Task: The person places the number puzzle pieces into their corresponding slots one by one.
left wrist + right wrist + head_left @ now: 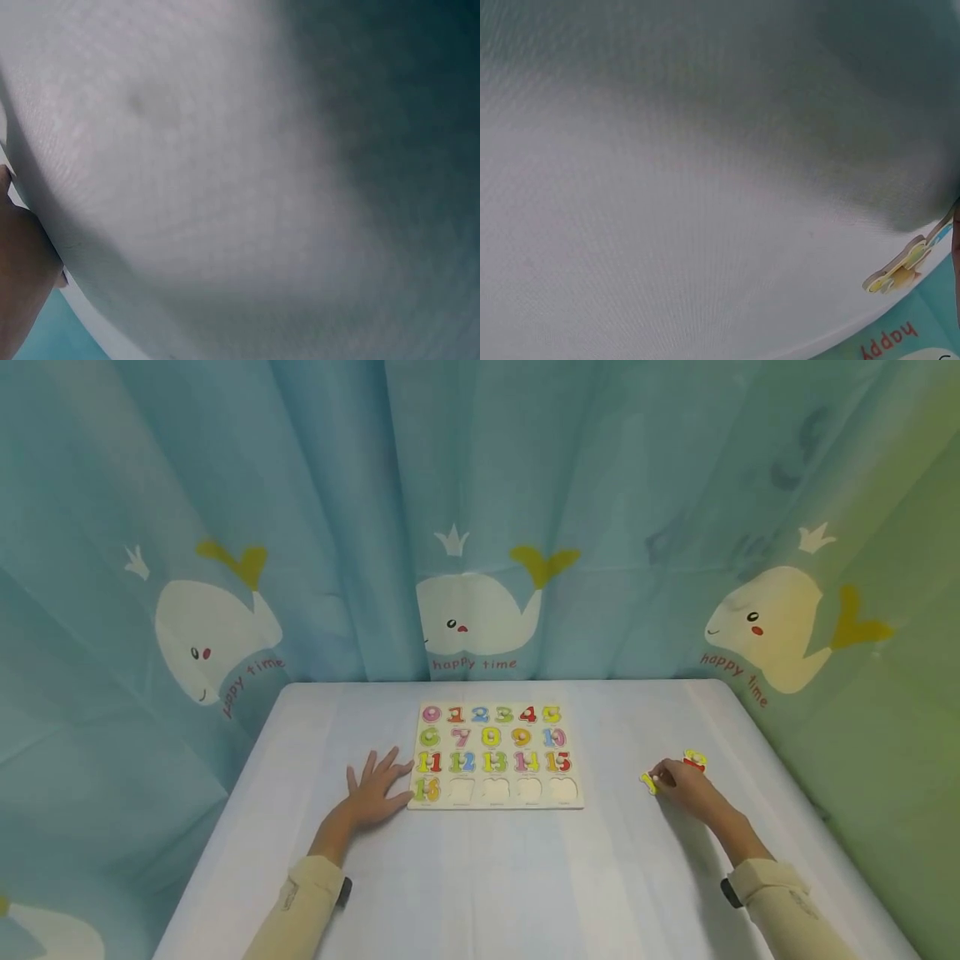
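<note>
A wooden number puzzle board [545, 802] lies flat on the table; numbers 0 to 16 sit in it, and the other recesses of the bottom row are bare. Fingers spread, my left hand [370, 795] rests by the board's left edge, with fingertips right at the rim. Off to the right of the board, my right hand [686, 787] pinches a yellow number piece [648, 783] between thumb and fingers, low over the table. Yellow and red number pieces [695, 757] lie just beyond that hand, which partly hides them. In the right wrist view, number pieces [901, 268] lie beside the hand's edge.
The white table [480, 877] extends around the board, its far edge against a blue curtain [337, 527] printed with whales. Both sleeves are rolled back, with a dark band at each wrist. Cloth fills most of the left wrist view.
</note>
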Available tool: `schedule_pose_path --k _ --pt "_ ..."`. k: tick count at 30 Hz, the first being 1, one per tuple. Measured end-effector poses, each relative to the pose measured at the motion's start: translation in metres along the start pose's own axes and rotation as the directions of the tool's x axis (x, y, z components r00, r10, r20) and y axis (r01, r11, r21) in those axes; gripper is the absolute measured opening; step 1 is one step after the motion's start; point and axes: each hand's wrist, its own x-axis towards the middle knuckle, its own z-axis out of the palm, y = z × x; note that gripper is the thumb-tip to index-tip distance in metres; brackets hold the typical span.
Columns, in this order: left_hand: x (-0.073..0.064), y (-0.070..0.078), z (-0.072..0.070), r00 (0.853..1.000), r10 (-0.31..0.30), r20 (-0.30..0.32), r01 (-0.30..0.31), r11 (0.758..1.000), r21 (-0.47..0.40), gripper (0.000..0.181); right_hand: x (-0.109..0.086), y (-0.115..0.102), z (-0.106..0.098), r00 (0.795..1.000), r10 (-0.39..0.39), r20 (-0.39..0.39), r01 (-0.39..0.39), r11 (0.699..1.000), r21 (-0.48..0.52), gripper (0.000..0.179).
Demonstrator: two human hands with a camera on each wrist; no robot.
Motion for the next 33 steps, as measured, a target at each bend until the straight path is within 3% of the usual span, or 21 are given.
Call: schedule_pose_path --k 11,29,33 --pt "-0.006 -0.002 0.005 1.000 0.014 -0.015 -0.014 1.000 -0.003 0.056 -0.007 0.004 0.010 0.990 -0.095 -0.102 0.098 0.995 0.021 0.007" --pt "-0.006 0.003 0.002 0.999 0.010 -0.048 -0.010 1.000 0.006 0.054 -0.008 0.006 0.017 0.965 -0.148 -0.215 0.152 0.988 0.002 0.005" --pt "-0.006 0.001 0.003 0.999 0.010 -0.041 -0.009 1.000 0.015 0.055 -0.008 0.007 0.018 0.969 -0.131 -0.207 0.136 0.991 0.008 0.007"
